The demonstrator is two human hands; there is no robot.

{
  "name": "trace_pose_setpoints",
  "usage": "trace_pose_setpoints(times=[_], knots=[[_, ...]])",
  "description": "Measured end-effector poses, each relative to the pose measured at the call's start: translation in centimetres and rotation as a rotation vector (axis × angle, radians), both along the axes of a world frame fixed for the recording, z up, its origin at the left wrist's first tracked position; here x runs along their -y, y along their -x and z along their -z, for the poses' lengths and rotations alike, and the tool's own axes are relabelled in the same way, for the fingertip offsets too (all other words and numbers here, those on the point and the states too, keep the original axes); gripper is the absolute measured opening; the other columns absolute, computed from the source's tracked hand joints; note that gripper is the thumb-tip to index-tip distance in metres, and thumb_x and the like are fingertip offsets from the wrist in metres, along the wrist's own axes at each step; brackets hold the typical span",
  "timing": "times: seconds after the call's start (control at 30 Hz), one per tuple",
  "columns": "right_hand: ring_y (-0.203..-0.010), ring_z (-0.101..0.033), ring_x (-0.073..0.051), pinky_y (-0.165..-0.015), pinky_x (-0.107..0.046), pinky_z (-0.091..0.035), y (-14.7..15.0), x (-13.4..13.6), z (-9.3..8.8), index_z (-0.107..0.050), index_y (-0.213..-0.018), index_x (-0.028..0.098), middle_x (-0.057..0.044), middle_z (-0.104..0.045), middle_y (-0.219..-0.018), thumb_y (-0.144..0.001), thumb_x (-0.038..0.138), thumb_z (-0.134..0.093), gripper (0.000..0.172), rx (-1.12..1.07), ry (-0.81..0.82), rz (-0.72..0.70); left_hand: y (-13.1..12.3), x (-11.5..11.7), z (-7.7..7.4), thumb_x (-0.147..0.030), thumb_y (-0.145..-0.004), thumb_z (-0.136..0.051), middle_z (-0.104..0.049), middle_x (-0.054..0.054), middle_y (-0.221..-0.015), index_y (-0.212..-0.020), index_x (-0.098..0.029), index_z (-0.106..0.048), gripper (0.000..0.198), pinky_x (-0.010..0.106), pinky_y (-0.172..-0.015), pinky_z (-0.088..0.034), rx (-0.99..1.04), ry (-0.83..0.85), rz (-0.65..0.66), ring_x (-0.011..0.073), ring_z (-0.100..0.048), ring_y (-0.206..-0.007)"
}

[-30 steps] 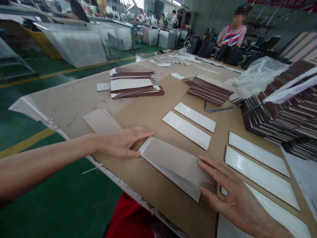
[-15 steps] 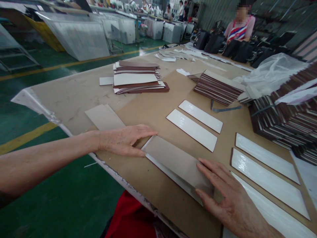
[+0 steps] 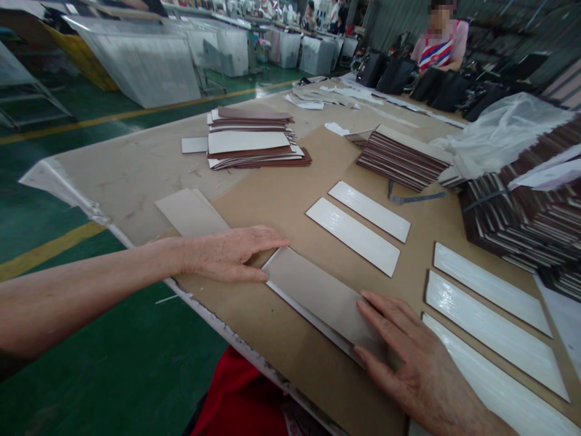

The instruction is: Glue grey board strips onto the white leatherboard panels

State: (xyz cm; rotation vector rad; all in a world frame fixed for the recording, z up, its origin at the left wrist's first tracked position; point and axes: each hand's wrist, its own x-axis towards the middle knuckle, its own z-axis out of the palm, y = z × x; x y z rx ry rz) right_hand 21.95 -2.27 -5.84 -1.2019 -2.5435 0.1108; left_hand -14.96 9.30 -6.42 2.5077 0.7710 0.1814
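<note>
In front of me a beige strip of thin board [image 3: 324, 290] lies over a white-faced strip [image 3: 313, 324]. Its near long edge does not line up with the white one, and a narrow white band shows beneath. My left hand [image 3: 231, 251] is at the left end, thumb and index finger apart, their tips touching the two end corners. Across the right end, my right hand [image 3: 408, 357] grips the beige strip between thumb and fingers; its palm hides that end. Beyond my left wrist lie more beige strips [image 3: 193, 212], partly overlapping.
Glossy white strips with dark edges [image 3: 354, 236] lie to the right on brown paper [image 3: 267, 200]. Stacks of brown and white strips [image 3: 252, 145] stand farther back, with a larger pile [image 3: 521, 212] and plastic film [image 3: 494, 133] at right. A co-worker [image 3: 440, 42] is behind black items.
My right hand has shifted slightly left along the beige strip. My left hand stays at the left end; the view has moved very little.
</note>
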Motion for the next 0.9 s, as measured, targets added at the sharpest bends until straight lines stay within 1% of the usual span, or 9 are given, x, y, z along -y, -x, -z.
trace_pose_setpoints(times=[0.2,0.3,0.4,0.47,0.53,0.6,0.7,0.8,0.9], knots=[[-0.121,-0.063,-0.033,-0.096,-0.053,-0.06,0.1,0.0,0.3,-0.066,-0.131,0.01,-0.021,-0.066,-0.133,-0.091,0.027,-0.064,0.044,0.028,0.018,-0.007,0.0,0.0,0.0,-0.041,-0.095,-0.063,-0.049,0.017,-0.152,-0.156,-0.019,-0.036,0.07,0.048,-0.12,-0.035,-0.005,-0.008,0.005,0.0309,-0.045,-0.142],[-0.119,-0.064,-0.033,-0.097,-0.053,-0.059,0.3,0.0,-0.1,-0.066,-0.129,0.007,-0.022,-0.067,-0.131,-0.092,0.027,-0.063,0.042,0.032,0.044,-0.007,0.0,-0.2,0.3,-0.04,-0.095,-0.063,-0.052,0.015,-0.151,-0.152,-0.021,-0.043,0.063,0.047,-0.12,-0.035,0.021,-0.002,0.022,0.031,-0.046,-0.141],[-0.122,-0.062,-0.034,-0.103,-0.055,-0.055,0.6,0.1,-0.5,-0.067,-0.128,0.008,-0.022,-0.066,-0.133,-0.092,0.029,-0.062,0.042,0.035,0.096,-0.002,0.2,-0.4,0.7,-0.041,-0.096,-0.061,-0.052,0.011,-0.153,-0.149,-0.026,-0.05,0.056,0.048,-0.121,-0.034,-0.003,-0.003,0.023,0.0306,-0.045,-0.142],[-0.125,-0.061,-0.034,-0.107,-0.057,-0.051,0.6,0.3,-0.7,-0.067,-0.129,0.009,-0.022,-0.064,-0.136,-0.092,0.031,-0.063,0.044,0.042,0.132,0.009,0.2,-0.5,0.9,-0.043,-0.096,-0.062,-0.051,0.01,-0.154,-0.149,-0.026,-0.05,0.057,0.049,-0.12,-0.034,-0.033,-0.013,0.02,0.0311,-0.044,-0.142],[-0.127,-0.059,-0.035,-0.109,-0.057,-0.049,0.6,0.4,-0.5,-0.066,-0.13,0.007,-0.023,-0.063,-0.137,-0.092,0.033,-0.063,0.046,0.048,0.157,0.012,0.1,-0.4,0.9,-0.043,-0.097,-0.06,-0.05,0.01,-0.154,-0.149,-0.024,-0.049,0.057,0.05,-0.12,-0.033,-0.061,-0.028,0.017,0.0307,-0.044,-0.141],[-0.129,-0.058,-0.035,-0.11,-0.056,-0.048,0.6,0.7,-0.3,-0.065,-0.131,0.006,-0.024,-0.062,-0.138,-0.094,0.035,-0.062,0.047,0.046,0.171,0.011,0.0,-0.3,0.6,-0.04,-0.1,-0.056,-0.05,0.01,-0.154,-0.149,-0.021,-0.049,0.053,0.05,-0.12,-0.033,-0.106,-0.038,0.01,0.0287,-0.043,-0.141],[-0.131,-0.057,-0.034,-0.111,-0.057,-0.047,0.6,0.9,0.0,-0.063,-0.134,0.007,-0.024,-0.061,-0.14,-0.096,0.038,-0.061,0.049,0.039,0.192,0.016,-0.2,0.0,0.3,-0.038,-0.103,-0.052,-0.048,0.01,-0.155,-0.15,-0.019,-0.046,0.051,0.05,-0.119,-0.033,-0.171,-0.057,0.016,0.0264,-0.041,-0.142],[-0.132,-0.056,-0.034,-0.112,-0.057,-0.046,0.7,1.1,0.1,-0.063,-0.134,0.007,-0.023,-0.061,-0.141,-0.097,0.038,-0.06,0.048,0.052,0.204,0.022,-0.1,0.0,0.4,-0.04,-0.103,-0.05,-0.048,0.01,-0.155,-0.151,-0.019,-0.044,0.052,0.052,-0.12,-0.031,-0.182,-0.075,0.018,0.0265,-0.039,-0.142],[-0.133,-0.055,-0.035,-0.112,-0.056,-0.046,0.8,1.3,0.2,-0.063,-0.134,0.005,-0.024,-0.06,-0.142,-0.097,0.039,-0.06,0.05,0.07,0.198,0.023,0.0,-0.1,0.6,-0.041,-0.102,-0.052,-0.048,0.011,-0.154,-0.15,-0.019,-0.045,0.053,0.051,-0.119,-0.031,-0.171,-0.079,0.027,0.0272,-0.04,-0.141]])
